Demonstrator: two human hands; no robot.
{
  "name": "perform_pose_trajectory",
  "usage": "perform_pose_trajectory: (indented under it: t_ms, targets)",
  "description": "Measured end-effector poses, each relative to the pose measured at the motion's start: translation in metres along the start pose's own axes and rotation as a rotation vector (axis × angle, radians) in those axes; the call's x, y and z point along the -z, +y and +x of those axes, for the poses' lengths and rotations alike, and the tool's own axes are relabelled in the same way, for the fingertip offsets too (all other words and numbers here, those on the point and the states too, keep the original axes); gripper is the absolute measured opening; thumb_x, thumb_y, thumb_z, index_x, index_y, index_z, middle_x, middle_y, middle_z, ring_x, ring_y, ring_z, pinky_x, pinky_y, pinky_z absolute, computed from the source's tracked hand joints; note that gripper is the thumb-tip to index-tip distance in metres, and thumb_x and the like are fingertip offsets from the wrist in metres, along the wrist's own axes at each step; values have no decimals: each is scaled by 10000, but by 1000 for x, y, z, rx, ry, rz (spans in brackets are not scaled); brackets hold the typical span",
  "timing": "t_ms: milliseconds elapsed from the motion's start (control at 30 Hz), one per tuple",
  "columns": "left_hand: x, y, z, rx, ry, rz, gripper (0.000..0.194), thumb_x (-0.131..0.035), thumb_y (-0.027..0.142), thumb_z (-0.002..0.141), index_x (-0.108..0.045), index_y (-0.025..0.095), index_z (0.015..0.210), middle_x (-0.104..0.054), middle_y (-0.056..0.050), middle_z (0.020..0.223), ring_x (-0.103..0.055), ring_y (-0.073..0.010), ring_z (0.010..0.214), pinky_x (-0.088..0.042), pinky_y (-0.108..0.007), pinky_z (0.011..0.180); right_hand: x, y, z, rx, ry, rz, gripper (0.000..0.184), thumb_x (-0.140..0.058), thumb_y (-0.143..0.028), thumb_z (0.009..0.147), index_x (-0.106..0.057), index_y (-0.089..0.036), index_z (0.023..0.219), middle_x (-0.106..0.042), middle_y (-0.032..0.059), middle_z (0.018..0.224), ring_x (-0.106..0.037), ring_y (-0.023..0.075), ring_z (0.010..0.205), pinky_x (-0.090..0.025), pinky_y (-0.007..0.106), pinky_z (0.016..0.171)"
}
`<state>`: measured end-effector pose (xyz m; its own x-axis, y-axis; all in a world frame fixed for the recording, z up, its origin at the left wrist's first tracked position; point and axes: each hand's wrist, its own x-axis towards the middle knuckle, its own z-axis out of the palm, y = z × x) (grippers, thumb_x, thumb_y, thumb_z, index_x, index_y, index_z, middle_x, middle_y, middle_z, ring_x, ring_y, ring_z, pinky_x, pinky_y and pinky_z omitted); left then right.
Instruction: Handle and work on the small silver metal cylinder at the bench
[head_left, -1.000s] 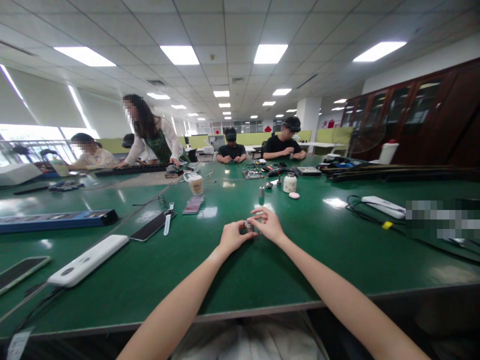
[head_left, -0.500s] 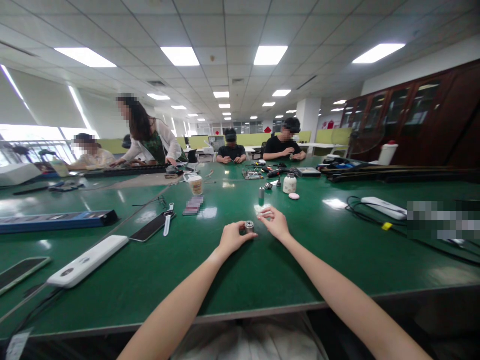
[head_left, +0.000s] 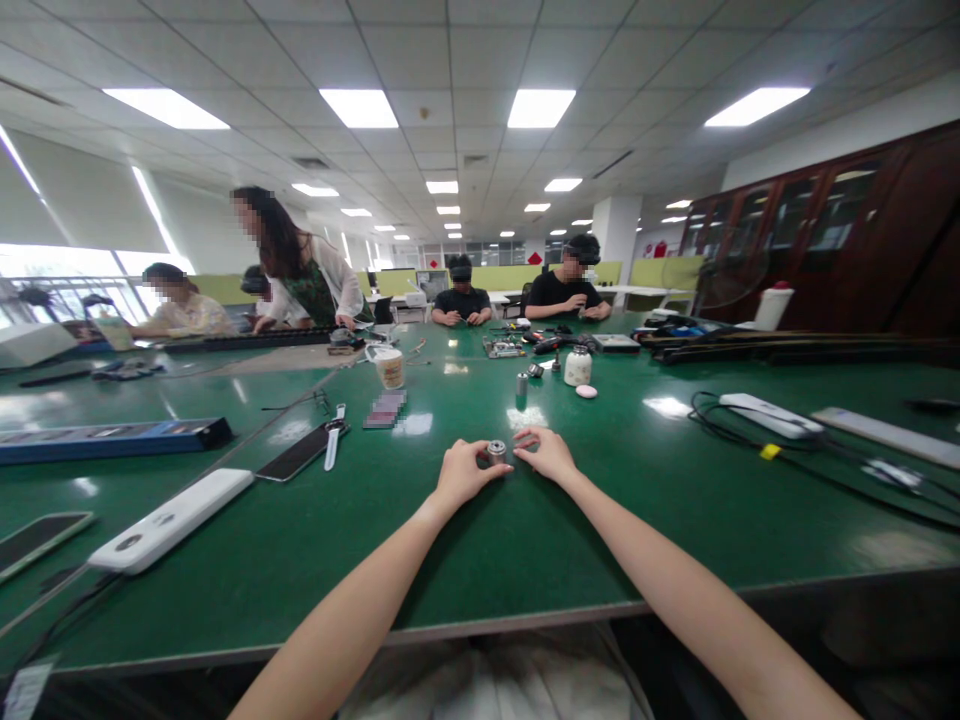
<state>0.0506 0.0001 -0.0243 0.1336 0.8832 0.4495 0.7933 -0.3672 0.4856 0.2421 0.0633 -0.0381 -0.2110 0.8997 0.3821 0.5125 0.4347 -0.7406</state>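
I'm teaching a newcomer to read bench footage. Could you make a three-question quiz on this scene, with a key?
1. Which hand holds the nearer metal cylinder? A) the right; B) the left; C) neither.
2. True or false: the pale disc rests on top of the white jar.
3. Fill in the colour: the table has a ____ top.

Key:
1. B, the left hand.
2. False; it lies on the table, in front of the jar.
3. Green.

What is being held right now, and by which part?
The left hand holds the small metal cylinder around its side, leaving its top uncovered; the right hand shows nothing held.
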Motion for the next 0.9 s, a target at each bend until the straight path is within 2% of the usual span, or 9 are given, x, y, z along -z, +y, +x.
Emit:
perform_pose_trajectory:
  t_ms: [100,233,333,433,700,900]
  targets:
    - [1,1,0,-2,0,5,494,-686,599,687,-707,242,1029,-729,-38,836,-596,-239,863,-441,-316,747,0,-5,0,42,65,11,173,-670,-255,721,-694,-229,890,-728,-2,782,-525,80,392,-428,216,441]
    - [1,0,0,-3,-8,12,475,-682,603,688,-711,237,989,-730,-39,825,-598,-236,847,-432,-311,738,-2,-24,-3,129,165,171,204,-629,-337,765,-666,-203,914,-724,19,856,-450,59,372,-379,207,401]
    - [0,-1,1,-7,-7,26,454,-681,598,691,-712,234,962,-725,-38,825,-596,-226,825,-421,-296,702,-7,-39,-10,204,147,245,210,-619,-349,779,-658,-195,916,-720,30,883,-432,55,381,-351,201,391]
    - [-1,-3,1,-21,-3,34,409,-685,567,703,-710,237,945,-720,-29,819,-592,-219,809,-410,-288,675,-12,-47,-15,232,106,207,177,-620,-328,777,-668,-206,896,-718,17,846,-434,60,394,-341,195,400]
    - [0,-3,2,-27,-10,36,370,-693,550,702,-704,235,896,-719,-19,815,-595,-215,808,-419,-291,690,-14,-47,-16,231,133,201,174,-620,-325,768,-675,-212,888,-717,12,834,-420,60,398,-328,194,409]
    - [-1,-3,3,-31,-14,8,379,-703,532,700,-705,242,945,-720,-19,815,-600,-216,796,-428,-295,691,-17,-49,-15,212,126,203,155,-625,-319,760,-673,-220,869,-719,6,837,-418,62,403,-331,194,412]
